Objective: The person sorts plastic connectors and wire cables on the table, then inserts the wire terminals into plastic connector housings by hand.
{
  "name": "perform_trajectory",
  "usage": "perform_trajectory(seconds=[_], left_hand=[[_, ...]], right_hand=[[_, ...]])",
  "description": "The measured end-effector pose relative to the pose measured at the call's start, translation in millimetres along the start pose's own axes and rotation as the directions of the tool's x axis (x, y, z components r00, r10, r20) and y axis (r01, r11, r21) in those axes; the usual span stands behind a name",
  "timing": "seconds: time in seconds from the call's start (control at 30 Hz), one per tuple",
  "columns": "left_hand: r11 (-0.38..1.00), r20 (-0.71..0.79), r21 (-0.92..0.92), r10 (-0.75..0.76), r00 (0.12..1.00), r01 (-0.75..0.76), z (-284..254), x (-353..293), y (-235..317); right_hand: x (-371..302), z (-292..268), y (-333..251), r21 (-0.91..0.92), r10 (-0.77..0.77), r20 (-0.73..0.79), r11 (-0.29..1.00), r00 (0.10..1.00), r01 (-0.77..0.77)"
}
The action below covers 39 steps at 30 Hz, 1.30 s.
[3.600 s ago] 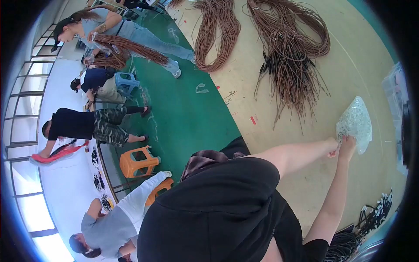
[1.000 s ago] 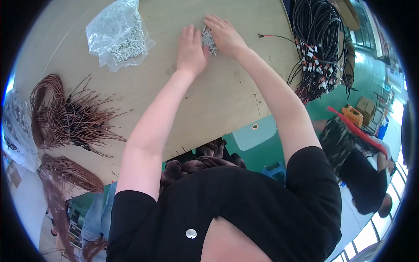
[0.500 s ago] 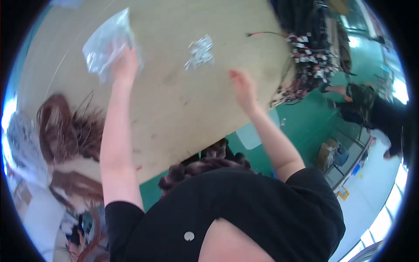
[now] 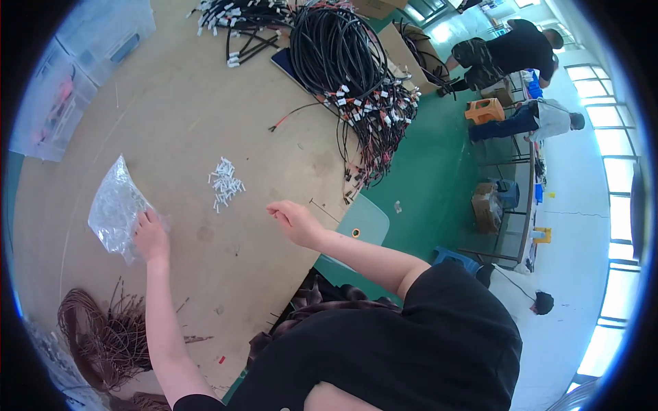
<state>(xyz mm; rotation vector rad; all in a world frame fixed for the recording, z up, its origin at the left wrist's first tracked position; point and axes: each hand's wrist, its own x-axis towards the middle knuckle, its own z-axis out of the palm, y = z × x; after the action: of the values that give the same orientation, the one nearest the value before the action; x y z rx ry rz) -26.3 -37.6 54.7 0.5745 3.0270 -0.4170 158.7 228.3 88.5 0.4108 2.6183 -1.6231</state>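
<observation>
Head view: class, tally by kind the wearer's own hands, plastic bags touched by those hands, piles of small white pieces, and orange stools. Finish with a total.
Wearer's hands, left hand and right hand: 2
Clear plastic bag touched by the left: 1
Pile of white pieces: 1
Orange stool: 1
Total: 5

The tan tabletop [image 4: 195, 270] over there carries 1 small heap of white pieces [image 4: 225, 185], loosely scattered, and 1 crumpled clear plastic bag [image 4: 113, 209] to the left of it. Brown cords [image 4: 103, 335] lie tangled at the lower left. Up top, a big black cable coil [image 4: 336, 55] sits beside shorter black cables [image 4: 240, 34] with white ends.
</observation>
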Motion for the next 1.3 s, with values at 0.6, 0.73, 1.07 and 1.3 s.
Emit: perform_trajectory(seconds=[0.6, 0.73, 1.07, 1.3], left_hand=[[0.988, -0.228, -0.007, 0.147, 0.963, -0.153, -4, 5, -17], [0.992, 0.223, -0.093, 0.103, 0.969, -0.084, -33, 6, -13], [0.685, 0.143, -0.689, -0.191, 0.971, 0.236, -4, 14, -24], [0.664, 0.104, -0.692, -0.296, 0.949, 0.283, -30, 4, -24]], right_hand=[[-45, -24, -19, -0.085, -0.095, -0.111, 0.993, 0.989, 0.086], [-51, -14, -9, -0.080, -0.068, -0.107, 0.995, 0.992, 0.060], [-66, -13, -1, 0.008, 0.061, -0.060, 0.998, 0.996, -0.060], [-62, -9, -12, -0.007, 0.071, 0.009, 0.997, 0.997, -0.071]])
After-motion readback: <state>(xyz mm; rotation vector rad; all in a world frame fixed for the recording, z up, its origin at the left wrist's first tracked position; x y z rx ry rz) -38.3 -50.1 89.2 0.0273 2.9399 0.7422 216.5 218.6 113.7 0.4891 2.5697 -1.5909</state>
